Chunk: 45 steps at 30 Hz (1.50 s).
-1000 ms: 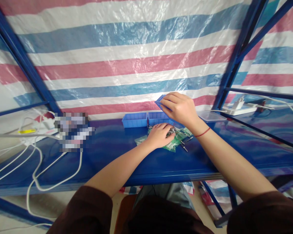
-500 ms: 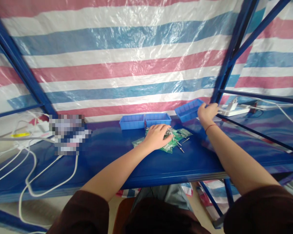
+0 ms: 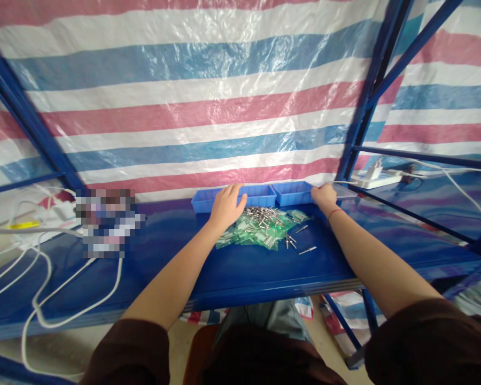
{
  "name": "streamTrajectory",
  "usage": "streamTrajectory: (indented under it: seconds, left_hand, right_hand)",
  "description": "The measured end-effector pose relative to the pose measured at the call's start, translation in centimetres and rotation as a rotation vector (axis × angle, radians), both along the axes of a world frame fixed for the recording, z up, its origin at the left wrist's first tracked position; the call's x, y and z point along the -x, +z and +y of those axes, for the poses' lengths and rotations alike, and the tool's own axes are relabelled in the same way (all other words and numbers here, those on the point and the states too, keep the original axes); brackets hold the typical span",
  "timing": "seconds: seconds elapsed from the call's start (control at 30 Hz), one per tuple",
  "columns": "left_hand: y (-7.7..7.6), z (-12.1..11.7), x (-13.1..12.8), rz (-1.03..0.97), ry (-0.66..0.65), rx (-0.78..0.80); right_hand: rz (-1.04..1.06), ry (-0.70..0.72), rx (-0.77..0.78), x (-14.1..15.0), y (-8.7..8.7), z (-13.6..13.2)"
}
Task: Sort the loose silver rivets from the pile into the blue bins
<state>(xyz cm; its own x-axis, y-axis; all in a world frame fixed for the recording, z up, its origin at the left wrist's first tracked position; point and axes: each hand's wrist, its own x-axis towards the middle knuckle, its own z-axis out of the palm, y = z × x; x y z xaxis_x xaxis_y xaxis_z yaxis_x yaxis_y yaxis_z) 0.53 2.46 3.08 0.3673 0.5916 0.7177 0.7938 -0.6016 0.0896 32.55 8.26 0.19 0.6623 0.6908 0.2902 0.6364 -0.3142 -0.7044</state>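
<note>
Three blue plastic bins stand in a row along the back of the table: a left bin [image 3: 199, 203], a middle bin [image 3: 264, 199] and a right bin [image 3: 292, 195]. My right hand [image 3: 325, 198] is closed on the outer end of the right bin. In front of the left and middle bins is my left hand [image 3: 225, 207], open, thumb apart; whether it touches them I cannot tell. Beside it lies a heap of silvery pins that look like blind rivets [image 3: 264, 215], on top of small green-printed clear bags [image 3: 244, 233]. A few loose ones lie to the right.
The blue table [image 3: 240, 278] ends in a front edge near my body. White cables [image 3: 52, 315] and a pixelated patch are at the left. A power strip [image 3: 379, 179] sits beyond the blue frame post [image 3: 355, 133] at right. Striped sheeting [image 3: 208, 107] hangs behind.
My right hand has brought the tilted right bin left and down, into line beside the middle bin. My left hand has left the rivet heap and moved up and left to the bins.
</note>
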Motion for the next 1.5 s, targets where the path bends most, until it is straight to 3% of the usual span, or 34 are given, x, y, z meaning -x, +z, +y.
streamTrajectory:
  seconds: [0.17,0.27,0.33,0.43,0.47,0.53,0.63,0.73,0.93,1.03,1.1,1.23,1.33,1.43,1.5]
  left_hand:
    - [-0.9,3.2,3.8,0.027,0.258,0.081]
    - [-0.3,2.8,4.2,0.014,0.302,0.129]
    - [0.9,0.6,3.1,-0.025,0.199,0.078]
    - [2.0,-5.3,-0.4,0.117,-0.314,0.029]
    - [1.8,-7.4,-1.7,0.251,-0.505,0.048]
    - [0.5,-10.9,-3.8,0.43,-0.708,0.082]
    - [-2.4,-13.2,-5.5,0.499,-0.663,0.153]
    - [-4.2,-13.3,-5.7,0.533,-0.589,0.188]
    - [-5.2,-14.3,-4.5,0.568,-0.448,0.029]
    - [-5.2,-15.7,-3.4,0.594,-0.504,-0.022]
    - [-4.4,-16.1,-2.5,0.596,-0.578,0.03]
    - [-1.8,-13.8,-1.0,0.393,-0.572,0.228]
    - [-0.5,-9.1,-0.1,0.14,-0.432,0.237]
    - [-1.2,-3.9,0.6,0.044,-0.325,0.241]
    - [-2.2,-1.6,0.7,0.009,-0.243,0.314]
  right_hand:
    - [-0.015,0.019,0.035,0.5,0.2,-0.4]
    - [-0.011,-0.025,-0.023,0.8,0.7,-1.0]
    - [-0.028,-0.111,-0.137,1.0,1.3,-1.3]
    - [-0.039,-0.147,-0.286,1.3,2.1,-1.7]
    - [-0.034,-0.132,-0.308,1.4,2.2,-1.8]
    - [-0.029,-0.097,-0.326,1.6,2.3,-1.7]
    - [-0.043,-0.044,-0.34,1.6,2.1,-1.2]
    - [-0.063,0.0,-0.357,1.4,1.8,-0.7]
    - [-0.088,0.084,-0.364,1.4,1.6,-0.3]
    - [-0.1,0.106,-0.393,1.6,2.0,-0.5]
    - [-0.113,0.134,-0.403,1.9,2.6,-1.0]
    - [-0.128,0.351,-0.391,4.5,3.9,-3.4]
    - [-0.25,0.807,-0.348,8.1,3.7,-6.1]
    - [-0.486,1.144,-0.299,11.6,2.2,-7.9]
    - [-0.579,1.16,-0.244,13.1,1.2,-8.1]
